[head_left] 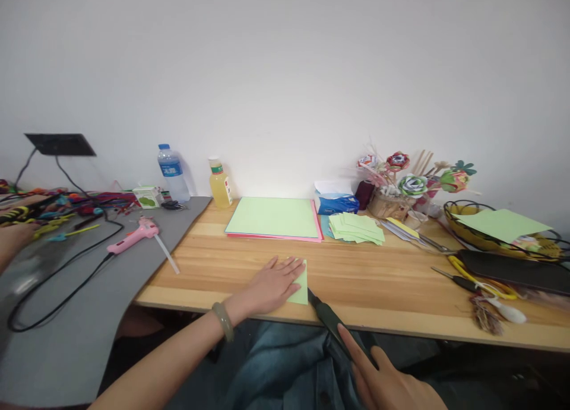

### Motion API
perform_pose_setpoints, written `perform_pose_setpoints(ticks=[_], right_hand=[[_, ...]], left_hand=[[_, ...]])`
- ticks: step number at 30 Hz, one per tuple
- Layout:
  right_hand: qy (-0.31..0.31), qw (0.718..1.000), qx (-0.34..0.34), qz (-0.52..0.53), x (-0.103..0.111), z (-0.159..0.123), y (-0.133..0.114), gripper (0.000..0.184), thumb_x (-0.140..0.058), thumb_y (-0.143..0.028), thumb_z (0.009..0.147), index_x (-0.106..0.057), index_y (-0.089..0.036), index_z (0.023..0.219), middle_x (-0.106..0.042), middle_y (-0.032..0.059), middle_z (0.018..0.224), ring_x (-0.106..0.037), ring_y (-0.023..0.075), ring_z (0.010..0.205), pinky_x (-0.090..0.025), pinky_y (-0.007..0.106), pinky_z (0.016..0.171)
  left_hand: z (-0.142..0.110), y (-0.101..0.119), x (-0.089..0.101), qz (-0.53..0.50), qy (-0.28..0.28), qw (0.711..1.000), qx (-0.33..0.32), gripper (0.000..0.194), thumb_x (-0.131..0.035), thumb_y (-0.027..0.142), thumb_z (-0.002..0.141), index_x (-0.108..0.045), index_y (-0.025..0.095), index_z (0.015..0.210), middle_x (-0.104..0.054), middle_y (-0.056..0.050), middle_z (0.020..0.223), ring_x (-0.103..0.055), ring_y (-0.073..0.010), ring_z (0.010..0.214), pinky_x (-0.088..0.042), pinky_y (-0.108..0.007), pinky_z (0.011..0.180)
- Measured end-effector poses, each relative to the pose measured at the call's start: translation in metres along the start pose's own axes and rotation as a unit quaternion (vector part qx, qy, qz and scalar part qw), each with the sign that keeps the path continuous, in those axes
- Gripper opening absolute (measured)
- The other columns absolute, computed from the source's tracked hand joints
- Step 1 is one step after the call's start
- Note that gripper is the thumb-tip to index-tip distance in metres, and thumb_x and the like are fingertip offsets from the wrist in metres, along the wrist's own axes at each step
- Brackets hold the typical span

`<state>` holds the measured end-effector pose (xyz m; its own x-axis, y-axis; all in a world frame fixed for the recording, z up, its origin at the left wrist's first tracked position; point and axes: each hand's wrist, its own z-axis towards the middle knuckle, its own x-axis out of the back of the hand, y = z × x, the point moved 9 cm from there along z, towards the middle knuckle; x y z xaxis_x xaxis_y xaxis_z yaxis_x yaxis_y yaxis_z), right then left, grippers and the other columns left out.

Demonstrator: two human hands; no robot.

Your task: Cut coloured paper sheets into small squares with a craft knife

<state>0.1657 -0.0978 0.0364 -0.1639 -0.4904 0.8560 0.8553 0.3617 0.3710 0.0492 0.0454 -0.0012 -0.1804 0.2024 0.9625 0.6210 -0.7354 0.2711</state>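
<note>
My left hand (276, 284) lies flat with its fingers stretched out, pressing a small light-green sheet of paper (299, 294) against the wooden table near its front edge. Part of the sheet is hidden under the palm and fingers. In my right hand (385, 377) is a dark green-handled knife (332, 321), with fingers wrapped round the handle and one finger laid along it. Its narrow dark tip touches or sits right beside the sheet's right edge; I cannot tell which. Behind my hands is a stack of larger coloured sheets (274, 218), light green on top.
Cut green pieces (356, 228) lie beside a tissue pack (337, 203). At the back stand a juice bottle (220, 186) and a water bottle (173, 172). A pink glue gun (133, 237) rests left on a grey mat. Another person's hand (15, 241) shows far left. Tools and a yellow basket (472, 223) are right.
</note>
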Motion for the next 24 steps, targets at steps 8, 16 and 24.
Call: perform_pose_setpoints(ticks=[8, 16, 24], right_hand=[[-0.025, 0.999, -0.02, -0.019, -0.009, 0.016, 0.005, 0.048, -0.05, -0.015, 0.079, -0.05, -0.018, 0.127, -0.056, -0.0028, 0.062, -0.052, 0.0104, 0.031, -0.027, 0.021, 0.03], [-0.033, 0.998, -0.05, -0.035, -0.018, 0.036, 0.013, 0.046, -0.055, -0.019, 0.078, -0.054, -0.02, 0.124, -0.057, -0.0015, 0.061, -0.055, 0.012, 0.035, -0.024, 0.021, 0.032], [-0.17, 0.977, -0.126, 0.01, -0.047, 0.062, 0.046, 0.043, -0.043, -0.022, 0.089, -0.046, -0.023, 0.132, -0.065, 0.0034, 0.073, -0.064, 0.017, 0.054, -0.034, 0.022, 0.04]], left_hand=[[0.0, 0.0, 0.001, -0.006, 0.0, 1.0, 0.005, 0.053, -0.011, 0.046, 0.097, -0.009, 0.025, 0.145, -0.014, -0.001, 0.152, -0.013, -0.0164, 0.139, -0.01, -0.041, 0.111], [0.0, -0.001, 0.0, -0.005, 0.008, 1.0, 0.001, 0.053, -0.011, 0.046, 0.097, -0.008, 0.025, 0.145, -0.014, -0.001, 0.151, -0.014, -0.0168, 0.139, -0.01, -0.041, 0.111], [-0.001, 0.0, 0.0, -0.004, 0.007, 1.0, 0.002, 0.053, -0.013, 0.046, 0.097, -0.006, 0.025, 0.145, -0.013, -0.001, 0.152, -0.013, -0.0171, 0.139, -0.011, -0.042, 0.111]])
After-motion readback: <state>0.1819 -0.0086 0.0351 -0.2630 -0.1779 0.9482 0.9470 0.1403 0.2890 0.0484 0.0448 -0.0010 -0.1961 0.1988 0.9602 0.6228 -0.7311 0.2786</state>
